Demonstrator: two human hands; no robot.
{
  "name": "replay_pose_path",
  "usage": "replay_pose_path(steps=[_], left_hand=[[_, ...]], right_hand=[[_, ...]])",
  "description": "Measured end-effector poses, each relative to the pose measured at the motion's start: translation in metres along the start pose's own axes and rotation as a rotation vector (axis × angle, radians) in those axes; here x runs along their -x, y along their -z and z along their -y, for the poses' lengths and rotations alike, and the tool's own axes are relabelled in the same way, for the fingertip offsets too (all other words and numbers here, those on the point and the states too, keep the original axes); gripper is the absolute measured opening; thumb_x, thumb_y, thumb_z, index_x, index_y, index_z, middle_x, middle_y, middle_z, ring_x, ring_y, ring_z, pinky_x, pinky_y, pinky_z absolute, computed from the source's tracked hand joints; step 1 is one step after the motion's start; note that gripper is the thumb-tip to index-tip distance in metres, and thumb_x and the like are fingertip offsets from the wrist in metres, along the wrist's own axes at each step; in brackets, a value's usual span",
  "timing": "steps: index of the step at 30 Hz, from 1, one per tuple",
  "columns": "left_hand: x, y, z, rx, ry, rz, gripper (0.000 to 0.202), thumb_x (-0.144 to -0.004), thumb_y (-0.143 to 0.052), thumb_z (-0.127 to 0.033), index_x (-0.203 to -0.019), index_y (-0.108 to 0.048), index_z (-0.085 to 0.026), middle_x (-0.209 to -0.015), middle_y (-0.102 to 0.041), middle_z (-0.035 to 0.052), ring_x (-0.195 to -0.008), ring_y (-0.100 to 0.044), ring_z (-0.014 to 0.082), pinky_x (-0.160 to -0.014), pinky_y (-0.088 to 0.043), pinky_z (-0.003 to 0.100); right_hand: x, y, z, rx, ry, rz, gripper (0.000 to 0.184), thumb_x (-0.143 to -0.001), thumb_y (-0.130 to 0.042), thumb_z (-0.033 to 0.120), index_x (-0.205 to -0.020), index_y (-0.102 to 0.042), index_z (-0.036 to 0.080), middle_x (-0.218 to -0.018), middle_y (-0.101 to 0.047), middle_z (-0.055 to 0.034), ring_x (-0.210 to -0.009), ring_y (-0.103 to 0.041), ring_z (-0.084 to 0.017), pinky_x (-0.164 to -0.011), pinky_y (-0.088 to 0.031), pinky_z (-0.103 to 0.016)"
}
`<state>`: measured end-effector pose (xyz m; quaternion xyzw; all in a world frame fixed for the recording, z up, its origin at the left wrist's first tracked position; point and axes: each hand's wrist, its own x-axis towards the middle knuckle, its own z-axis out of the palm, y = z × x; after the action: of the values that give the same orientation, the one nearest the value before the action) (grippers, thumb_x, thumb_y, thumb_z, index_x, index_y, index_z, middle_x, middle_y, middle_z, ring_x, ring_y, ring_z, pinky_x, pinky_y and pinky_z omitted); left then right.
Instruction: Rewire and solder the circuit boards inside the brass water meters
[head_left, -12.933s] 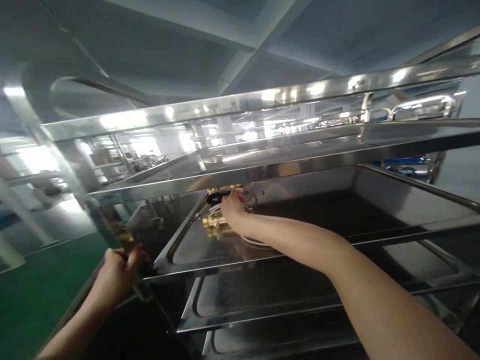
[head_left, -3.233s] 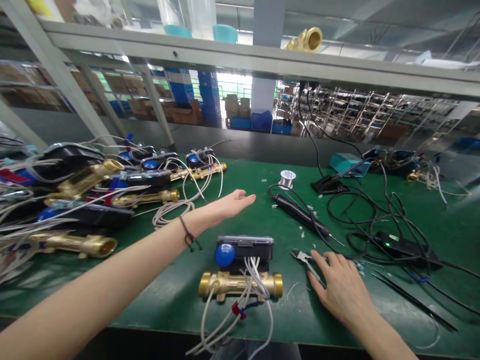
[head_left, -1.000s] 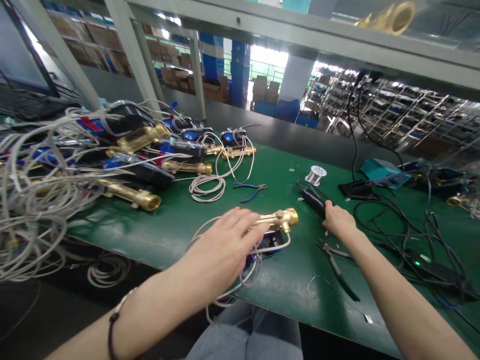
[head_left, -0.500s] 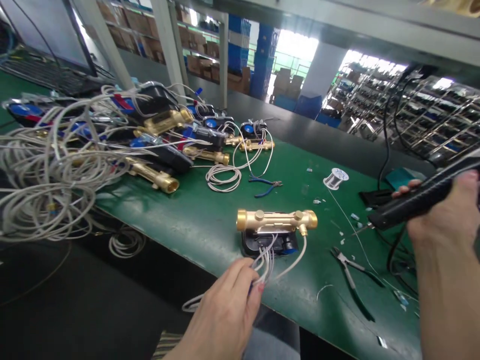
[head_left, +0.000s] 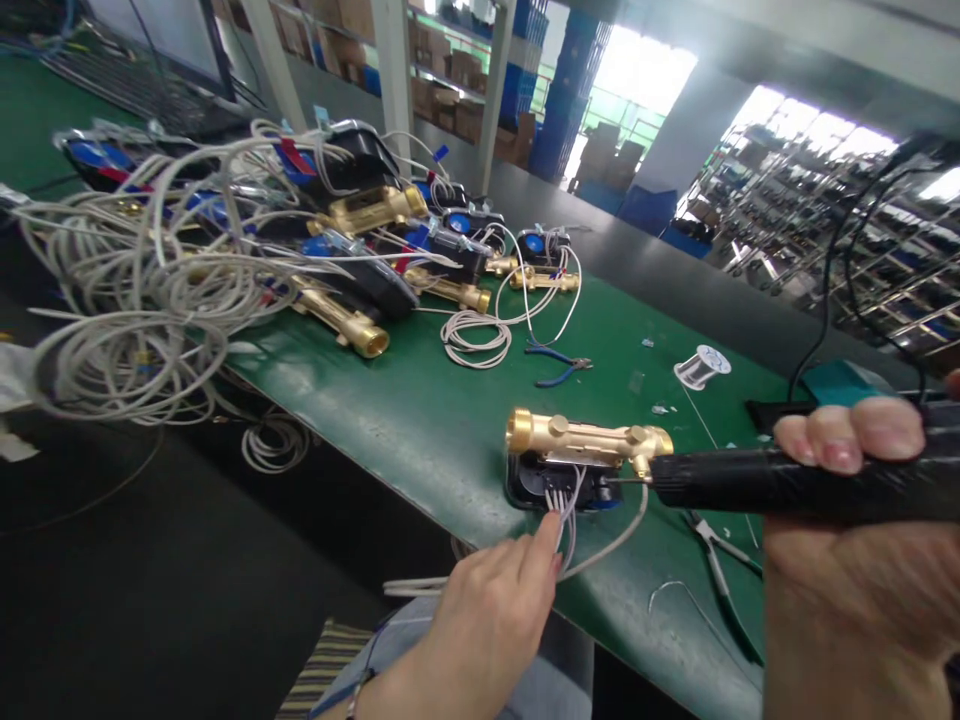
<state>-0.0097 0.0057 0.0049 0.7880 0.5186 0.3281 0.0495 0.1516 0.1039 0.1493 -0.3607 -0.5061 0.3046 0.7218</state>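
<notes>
A brass water meter lies upside down on the green bench, its black housing underneath and grey wires trailing toward me. My left hand pinches those wires near the bench's front edge. My right hand is wrapped round a black electric screwdriver, held level, its tip beside the meter's right brass end.
A heap of brass meters tangled in grey cables fills the left of the bench. Blue-handled pliers, a solder spool and side cutters lie near the meter. A teal stand and black cords sit right.
The view has swung left and down. My right hand has brought the screwdriver in from the right, up to the meter's end. My left hand still grips the wires.
</notes>
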Motion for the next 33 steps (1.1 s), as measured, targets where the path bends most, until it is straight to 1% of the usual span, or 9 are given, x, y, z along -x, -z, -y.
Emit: replay_pose_path(steps=[2, 4, 7, 9, 16, 20, 26, 30, 33], left_hand=[[0.003, -0.002, 0.001, -0.018, -0.010, 0.010, 0.035, -0.092, -0.036, -0.009, -0.126, -0.044, -0.006, -0.075, -0.063, 0.0045, -0.062, -0.062, 0.0150, -0.057, -0.057, 0.029], [0.006, -0.003, 0.002, -0.023, -0.009, 0.054, 0.039, -0.090, -0.038, -0.007, -0.129, -0.041, -0.006, -0.077, -0.062, 0.0041, -0.064, -0.061, 0.0157, -0.057, -0.056, 0.030], [0.009, -0.003, 0.003, -0.023, -0.019, 0.127, 0.044, -0.088, -0.038, -0.004, -0.132, -0.037, -0.005, -0.080, -0.061, 0.0045, -0.066, -0.061, 0.0164, -0.058, -0.056, 0.031], [0.009, -0.003, 0.004, -0.018, -0.027, 0.153, 0.047, -0.087, -0.037, -0.003, -0.134, -0.034, -0.004, -0.081, -0.061, 0.0046, -0.067, -0.060, 0.0165, -0.059, -0.056, 0.031], [0.011, -0.007, 0.009, 0.009, -0.028, 0.174, 0.055, -0.085, -0.039, -0.001, -0.138, -0.026, -0.003, -0.083, -0.059, 0.0039, -0.069, -0.059, 0.0169, -0.059, -0.055, 0.033], [0.012, -0.010, 0.009, 0.030, -0.037, 0.154, 0.053, -0.086, -0.039, -0.002, -0.138, -0.026, -0.003, -0.082, -0.060, 0.0039, -0.068, -0.060, 0.0174, -0.057, -0.055, 0.033], [0.009, -0.013, 0.009, 0.086, -0.025, 0.034, 0.044, -0.091, -0.038, -0.008, -0.134, -0.034, -0.007, -0.071, -0.057, -0.0002, -0.059, -0.058, 0.0156, -0.051, -0.051, 0.030], [0.007, -0.012, 0.010, 0.081, -0.032, 0.063, 0.042, -0.092, -0.039, -0.010, -0.133, -0.036, -0.008, -0.073, -0.059, 0.0005, -0.061, -0.059, 0.0154, -0.053, -0.052, 0.030], [0.006, -0.011, 0.011, 0.071, -0.044, 0.077, 0.042, -0.092, -0.038, -0.011, -0.134, -0.034, -0.007, -0.075, -0.059, 0.0006, -0.062, -0.059, 0.0157, -0.053, -0.052, 0.031]], right_hand=[[0.012, -0.022, -0.006, -0.118, 0.014, 0.043, 0.018, -0.072, -0.052, 0.030, -0.087, -0.056, 0.021, -0.049, -0.043, 0.0064, -0.038, -0.036, -0.009, -0.038, -0.032, -0.024], [0.023, -0.038, -0.013, -0.125, -0.046, 0.085, 0.021, -0.070, -0.053, 0.026, -0.090, -0.054, 0.021, -0.049, -0.046, 0.0066, -0.039, -0.040, -0.009, -0.040, -0.035, -0.024], [0.035, -0.050, -0.020, -0.111, -0.141, 0.084, 0.026, -0.068, -0.056, 0.025, -0.093, -0.050, 0.022, -0.051, -0.048, 0.0077, -0.041, -0.042, -0.009, -0.044, -0.038, -0.024], [0.037, -0.051, -0.023, -0.107, -0.147, 0.073, 0.026, -0.068, -0.056, 0.024, -0.092, -0.049, 0.022, -0.051, -0.049, 0.0081, -0.041, -0.042, -0.009, -0.044, -0.039, -0.024], [0.034, -0.049, -0.025, -0.098, -0.114, 0.090, 0.025, -0.069, -0.055, 0.024, -0.093, -0.049, 0.021, -0.052, -0.049, 0.0079, -0.041, -0.042, -0.009, -0.043, -0.038, -0.024], [0.036, -0.052, -0.026, -0.089, -0.114, 0.106, 0.024, -0.070, -0.055, 0.022, -0.093, -0.049, 0.020, -0.052, -0.048, 0.0078, -0.042, -0.043, -0.009, -0.044, -0.039, -0.024], [0.041, -0.064, -0.025, -0.047, -0.134, 0.159, 0.024, -0.070, -0.061, 0.017, -0.090, -0.049, 0.019, -0.056, -0.051, 0.0063, -0.044, -0.047, -0.010, -0.046, -0.039, -0.026], [0.040, -0.064, -0.026, -0.045, -0.122, 0.150, 0.022, -0.070, -0.058, 0.016, -0.090, -0.049, 0.019, -0.055, -0.051, 0.0063, -0.044, -0.046, -0.010, -0.046, -0.039, -0.026], [0.037, -0.060, -0.026, -0.049, -0.096, 0.105, 0.020, -0.071, -0.054, 0.016, -0.090, -0.050, 0.019, -0.052, -0.050, 0.0068, -0.042, -0.044, -0.009, -0.044, -0.038, -0.025]])
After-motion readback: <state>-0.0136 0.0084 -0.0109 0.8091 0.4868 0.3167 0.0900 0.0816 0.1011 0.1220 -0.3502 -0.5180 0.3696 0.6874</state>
